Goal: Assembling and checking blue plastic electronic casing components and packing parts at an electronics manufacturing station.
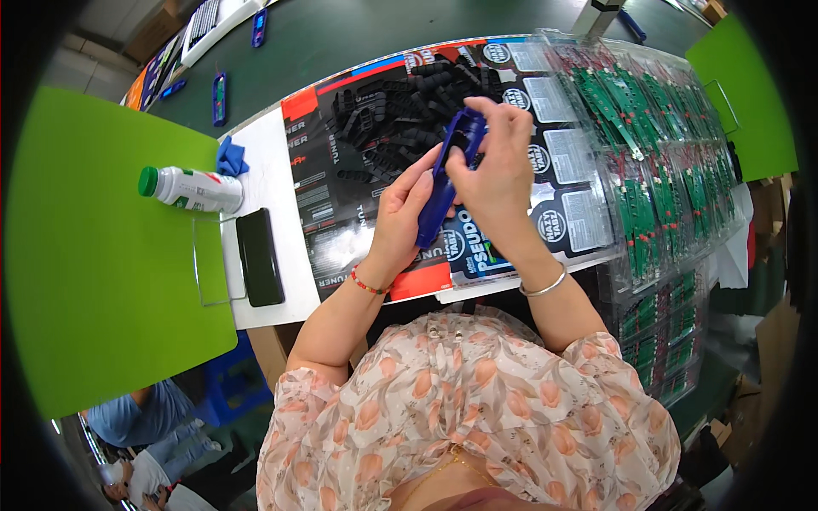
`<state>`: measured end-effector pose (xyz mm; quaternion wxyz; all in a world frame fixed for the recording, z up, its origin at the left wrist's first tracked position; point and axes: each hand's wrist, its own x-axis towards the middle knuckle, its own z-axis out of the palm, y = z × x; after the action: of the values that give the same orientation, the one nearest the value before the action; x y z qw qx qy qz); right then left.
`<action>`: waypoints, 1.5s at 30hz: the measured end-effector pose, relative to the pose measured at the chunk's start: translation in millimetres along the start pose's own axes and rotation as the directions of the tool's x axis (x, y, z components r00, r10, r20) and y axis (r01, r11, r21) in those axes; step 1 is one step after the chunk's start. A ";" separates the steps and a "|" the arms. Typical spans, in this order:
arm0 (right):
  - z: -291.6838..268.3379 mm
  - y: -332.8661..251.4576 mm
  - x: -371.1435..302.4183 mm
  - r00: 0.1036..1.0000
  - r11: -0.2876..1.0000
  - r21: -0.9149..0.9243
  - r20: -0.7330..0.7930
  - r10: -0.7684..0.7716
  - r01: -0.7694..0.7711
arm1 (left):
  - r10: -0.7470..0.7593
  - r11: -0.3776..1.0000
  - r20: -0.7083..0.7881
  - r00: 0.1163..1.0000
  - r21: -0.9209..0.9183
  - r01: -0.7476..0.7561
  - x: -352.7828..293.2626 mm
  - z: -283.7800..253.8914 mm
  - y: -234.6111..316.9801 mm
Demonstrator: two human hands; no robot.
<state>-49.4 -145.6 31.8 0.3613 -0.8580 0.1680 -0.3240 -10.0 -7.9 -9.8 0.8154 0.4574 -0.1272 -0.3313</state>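
Note:
Between my two hands, above the printed sheet, is a long dark-blue plastic casing (436, 209), tilted with its hollow upper end away from me. My left hand (402, 211) grips its lower part from the left side. At the upper end my right hand (498, 166) has its thumb pressed into the hollow and its fingers curled around the far edge. Whether a small part sits under that thumb is hidden. Just beyond my hands lies a pile of small black plastic parts (388, 111).
Clear trays of green circuit boards (635, 213) stack up on the right. To the left are a black phone (258, 255), a white bottle with a green cap (200, 189) and a blue cloth (231, 157). Green panels (111, 238) flank the table. Another blue casing (219, 98) lies farther back.

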 end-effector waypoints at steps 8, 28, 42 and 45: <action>-6.6 7.9 5.2 0.998 0.997 0.049 0.005 -0.062 0.062 | -0.032 0.995 0.011 0.999 -0.098 0.033 2.5 -5.7 -0.1; -107.0 109.0 112.3 0.968 0.664 -0.706 -0.215 0.128 -0.245 | -0.035 0.988 -0.002 0.999 -0.151 0.035 1.0 -4.7 5.7; -18.2 56.3 5.2 0.994 0.999 0.036 0.105 0.025 -0.029 | -0.016 0.983 0.004 1.000 -0.184 0.017 3.1 -8.6 5.6; -15.3 49.7 -10.6 0.976 0.993 -0.102 0.214 -0.039 0.062 | -0.012 0.984 -0.002 1.000 -0.178 0.012 2.3 -7.1 5.6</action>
<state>-70.3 -181.8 -0.9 0.3218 -0.9099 0.1242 -0.2302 -2.2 -2.7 -9.3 0.8511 0.3840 -0.0931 -0.3456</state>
